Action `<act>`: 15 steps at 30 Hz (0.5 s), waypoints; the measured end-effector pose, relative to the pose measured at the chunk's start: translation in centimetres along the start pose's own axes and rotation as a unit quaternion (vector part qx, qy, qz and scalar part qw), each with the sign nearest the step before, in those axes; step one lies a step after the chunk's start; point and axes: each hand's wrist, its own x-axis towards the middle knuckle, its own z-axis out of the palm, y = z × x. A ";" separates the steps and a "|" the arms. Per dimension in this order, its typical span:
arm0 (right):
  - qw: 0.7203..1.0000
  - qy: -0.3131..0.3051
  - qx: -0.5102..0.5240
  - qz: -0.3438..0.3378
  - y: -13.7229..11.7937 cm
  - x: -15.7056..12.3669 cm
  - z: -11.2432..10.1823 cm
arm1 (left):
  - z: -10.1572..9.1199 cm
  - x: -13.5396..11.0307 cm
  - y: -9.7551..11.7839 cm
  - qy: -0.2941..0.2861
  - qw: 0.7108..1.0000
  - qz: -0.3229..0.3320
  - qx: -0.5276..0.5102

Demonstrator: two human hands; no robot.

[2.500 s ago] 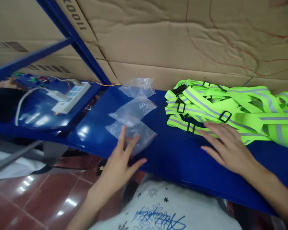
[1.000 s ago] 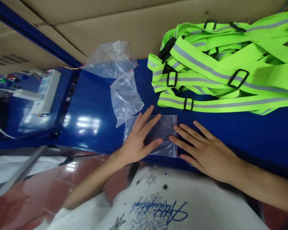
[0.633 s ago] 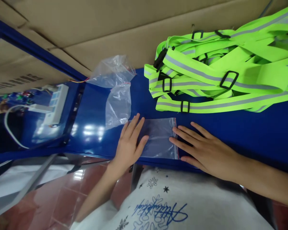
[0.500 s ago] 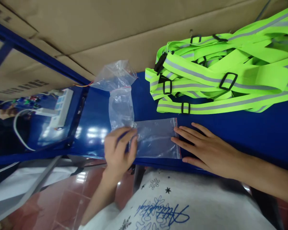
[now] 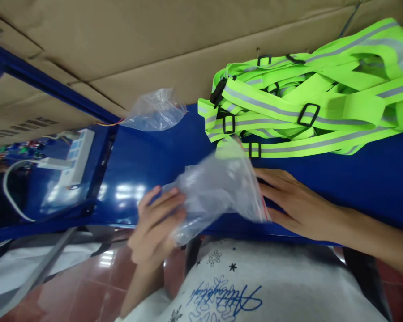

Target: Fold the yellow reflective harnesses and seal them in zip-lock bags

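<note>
My left hand point(image 5: 154, 223) is closed on clear zip bags point(image 5: 218, 188), lifting their left end off the blue shelf point(image 5: 147, 156); the plastic is blurred. My right hand point(image 5: 289, 203) lies on the shelf at the bags' red-edged right end, fingers stretched toward it and partly hidden behind the plastic. Just behind both hands sits a heap of neon green reflective straps point(image 5: 305, 107) with black buckles.
Another crumpled clear bag point(image 5: 156, 112) lies at the back by the cardboard wall point(image 5: 137, 44). A white power strip point(image 5: 74, 154) with a cable rests on the left blue shelf. Red floor tiles point(image 5: 87, 295) show below the shelf edge.
My left hand pulled a bag in front of me and smoothed it, then closed on the plastic and raised it off the shelf. My right hand stayed at the bag's right edge.
</note>
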 end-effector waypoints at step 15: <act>0.943 0.100 0.251 0.195 -0.1 0.8 -1.0 | 0.3 1.4 -0.5 -0.124 0.988 0.089 -0.017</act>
